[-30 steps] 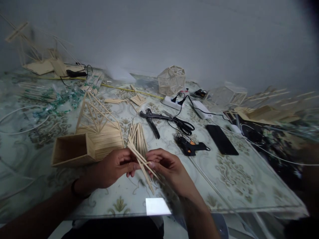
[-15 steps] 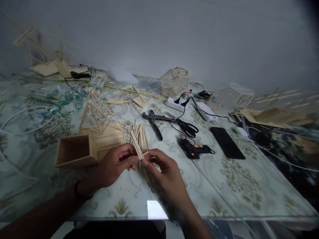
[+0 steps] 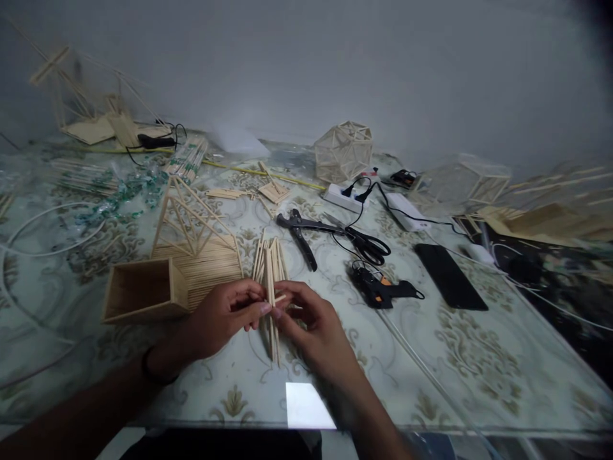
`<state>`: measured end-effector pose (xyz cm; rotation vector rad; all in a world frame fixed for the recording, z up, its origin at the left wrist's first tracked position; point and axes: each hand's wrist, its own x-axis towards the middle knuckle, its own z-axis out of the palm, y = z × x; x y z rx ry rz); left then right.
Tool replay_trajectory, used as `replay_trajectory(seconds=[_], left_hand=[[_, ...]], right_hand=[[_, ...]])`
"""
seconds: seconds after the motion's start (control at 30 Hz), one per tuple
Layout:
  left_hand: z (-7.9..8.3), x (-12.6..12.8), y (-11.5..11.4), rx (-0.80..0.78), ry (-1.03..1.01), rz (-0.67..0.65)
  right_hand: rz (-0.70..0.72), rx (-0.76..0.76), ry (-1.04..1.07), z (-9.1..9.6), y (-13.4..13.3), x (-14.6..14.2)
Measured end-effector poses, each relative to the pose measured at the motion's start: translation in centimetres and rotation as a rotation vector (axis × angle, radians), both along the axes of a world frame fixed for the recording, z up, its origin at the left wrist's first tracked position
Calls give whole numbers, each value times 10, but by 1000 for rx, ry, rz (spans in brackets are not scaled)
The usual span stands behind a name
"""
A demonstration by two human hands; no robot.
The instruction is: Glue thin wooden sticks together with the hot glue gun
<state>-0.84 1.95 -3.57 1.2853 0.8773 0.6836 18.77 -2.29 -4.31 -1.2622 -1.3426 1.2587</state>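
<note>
Between both hands is a small bundle of wooden sticks (image 3: 270,278), tilted nearly upright, with a short stick end poking out to the right. My left hand (image 3: 232,316) pinches it from the left with thumb and fingers. From the right, my right hand (image 3: 306,319) grips its lower end. Loose wooden sticks (image 3: 280,252) lie on the table behind and under the hands. Left of them sit an open wooden box (image 3: 138,291) and a flat panel of sticks (image 3: 215,265) bearing a triangular stick frame (image 3: 184,223).
To the right lie a cutter tool (image 3: 301,233), scissors (image 3: 366,246), a black glue gun (image 3: 380,287) and a black phone (image 3: 450,275). Power strips (image 3: 345,198) with cables stand behind. A polyhedral stick frame (image 3: 345,150) is near the wall; plastic-wrapped sticks (image 3: 186,156) lie back left.
The held stick bundle has turned from leaning left to nearly upright. Both hands keep their hold in about the same place. The view has shifted slightly.
</note>
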Motion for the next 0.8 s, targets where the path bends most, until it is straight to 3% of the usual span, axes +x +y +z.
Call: replay_trajectory(seconds=[0.2,0.53,0.8], left_hand=[[2,0,4,1,42,-3],[5,2,2,-42,35,-8],[2,0,3,1,14,-14]], right_hand=[[-17,51,-32,-2,1,1],[10,19,-25,1,2,0],[64,-19,52,-9,1,-1]])
